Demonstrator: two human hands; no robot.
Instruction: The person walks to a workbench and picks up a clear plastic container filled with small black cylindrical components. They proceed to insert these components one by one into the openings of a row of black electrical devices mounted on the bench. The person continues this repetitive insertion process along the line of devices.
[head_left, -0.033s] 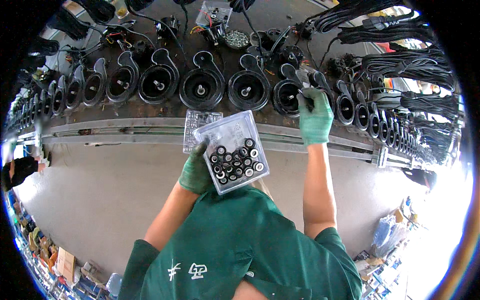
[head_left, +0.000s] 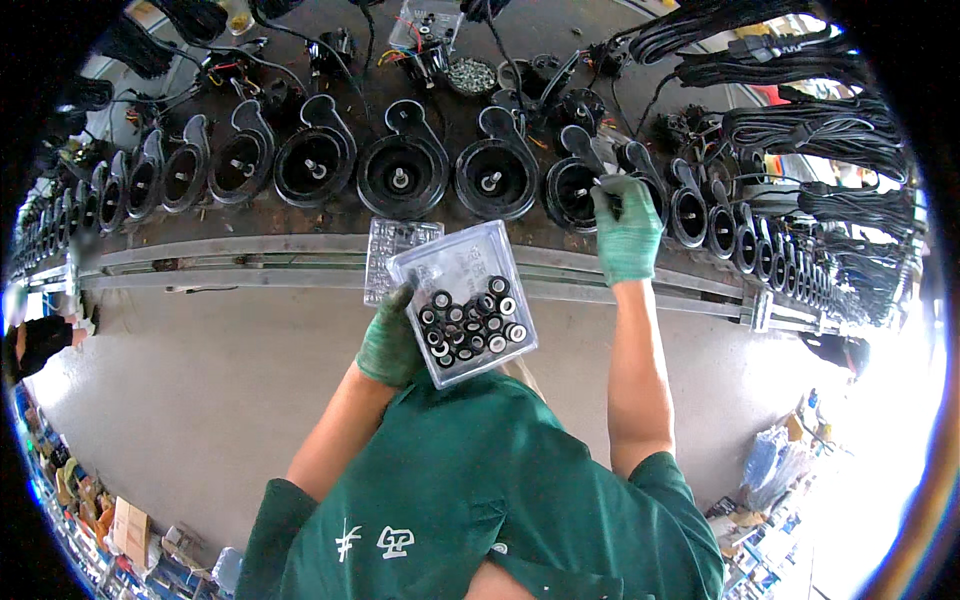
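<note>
While our green-gloved left hand (head_left: 392,345) grips the clear plastic box of small black rings (head_left: 470,305), our right hand (head_left: 628,228) pinches one at a black round housing (head_left: 578,192) on the counter (head_left: 300,215); nothing has shifted.

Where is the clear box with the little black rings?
The clear box is mid-picture, held up by the left hand, just below the row of black housings.

Rings (head_left: 472,325) in box (head_left: 455,262), seemingly before housings (head_left: 403,176).

Cable bundles (head_left: 800,120) — black (coiled) — beside screw dish (head_left: 473,76).
</note>
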